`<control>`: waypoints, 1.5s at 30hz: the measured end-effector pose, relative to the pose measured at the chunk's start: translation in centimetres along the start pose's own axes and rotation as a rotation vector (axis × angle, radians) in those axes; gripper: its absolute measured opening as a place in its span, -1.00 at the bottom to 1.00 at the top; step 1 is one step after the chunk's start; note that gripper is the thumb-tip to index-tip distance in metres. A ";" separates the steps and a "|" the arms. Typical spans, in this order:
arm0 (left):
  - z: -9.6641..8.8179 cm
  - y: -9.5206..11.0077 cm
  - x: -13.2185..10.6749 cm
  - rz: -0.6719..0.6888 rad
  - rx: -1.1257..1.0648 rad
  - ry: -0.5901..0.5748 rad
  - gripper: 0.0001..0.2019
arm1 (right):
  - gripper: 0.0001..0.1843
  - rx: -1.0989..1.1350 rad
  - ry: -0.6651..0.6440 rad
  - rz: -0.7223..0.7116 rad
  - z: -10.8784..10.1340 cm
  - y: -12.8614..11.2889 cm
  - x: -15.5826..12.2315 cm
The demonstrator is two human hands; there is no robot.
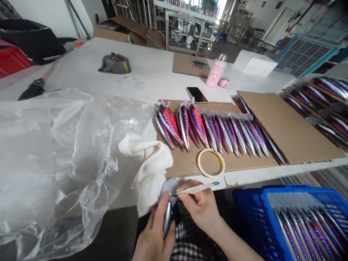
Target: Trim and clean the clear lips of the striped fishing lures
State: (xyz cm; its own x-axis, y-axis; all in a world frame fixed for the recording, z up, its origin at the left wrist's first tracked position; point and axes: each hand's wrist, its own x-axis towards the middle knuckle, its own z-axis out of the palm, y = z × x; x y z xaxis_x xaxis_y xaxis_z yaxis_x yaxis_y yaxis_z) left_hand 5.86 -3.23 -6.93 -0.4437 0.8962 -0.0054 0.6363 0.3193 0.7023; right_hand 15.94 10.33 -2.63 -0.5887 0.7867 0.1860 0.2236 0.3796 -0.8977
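My left hand (153, 232) is closed round a silver fishing lure (168, 218), its clear round lip (169, 186) pointing away from me. Pinched in my right hand (203, 208) is a slim tool with a cream-coloured handle (199, 188) and a dark mark at its far end. Its thin tip meets the lure near the base of the lip; the exact contact is too small to tell. Just beyond my hands lie a roll of masking tape (199, 168) and a crumpled white cloth (152, 159).
Several red, purple and silver lures (196, 121) lie in a row on cardboard (187, 165). Clear plastic sheeting (67, 156) covers the left side. A blue crate (252, 206) with lures stands low at right. A phone (196, 94) and pink bottle (216, 72) are farther back.
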 end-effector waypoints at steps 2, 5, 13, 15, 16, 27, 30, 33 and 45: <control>0.0 0.0 0.0 0.003 0.006 0.001 -0.52 | -0.90 0.007 -0.011 -0.005 0.0 0.0 -0.1; -0.1 0.1 0.0 -0.001 0.013 -0.005 -0.52 | -0.90 0.032 -0.078 -0.047 -0.2 -0.1 -0.1; -0.3 0.2 0.1 -0.021 0.015 -0.010 -0.51 | -0.91 -0.017 0.008 -0.072 -0.1 0.1 -0.1; -0.2 0.2 0.1 -0.017 0.023 -0.003 -0.52 | -0.90 0.004 -0.032 -0.093 -0.2 0.0 -0.1; -0.2 0.2 0.2 -0.013 0.024 -0.002 -0.52 | -0.89 0.013 -0.050 -0.106 -0.3 0.0 -0.1; -0.2 0.2 0.1 -0.016 0.011 -0.004 -0.53 | -0.88 0.010 -0.056 -0.107 -0.3 -0.4 0.0; -0.1 0.2 0.1 -0.007 0.004 0.001 -0.52 | -0.86 0.006 -0.061 -0.121 -0.3 -0.3 -0.1; -0.1 0.2 0.1 -0.003 -0.001 0.001 -0.52 | -0.87 -0.025 0.009 -0.111 -0.1 -0.1 -0.2; 0.0 0.2 0.0 -0.001 0.006 -0.003 -0.52 | -0.87 -0.040 0.032 -0.082 0.3 -0.4 -0.2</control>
State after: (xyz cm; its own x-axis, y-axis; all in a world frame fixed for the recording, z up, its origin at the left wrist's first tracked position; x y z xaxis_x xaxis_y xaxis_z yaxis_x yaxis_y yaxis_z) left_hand 5.93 -3.17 -6.80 -0.4428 0.8966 -0.0080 0.6395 0.3221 0.6981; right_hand 15.72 9.89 -2.46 -0.5810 0.7674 0.2712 0.2068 0.4615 -0.8627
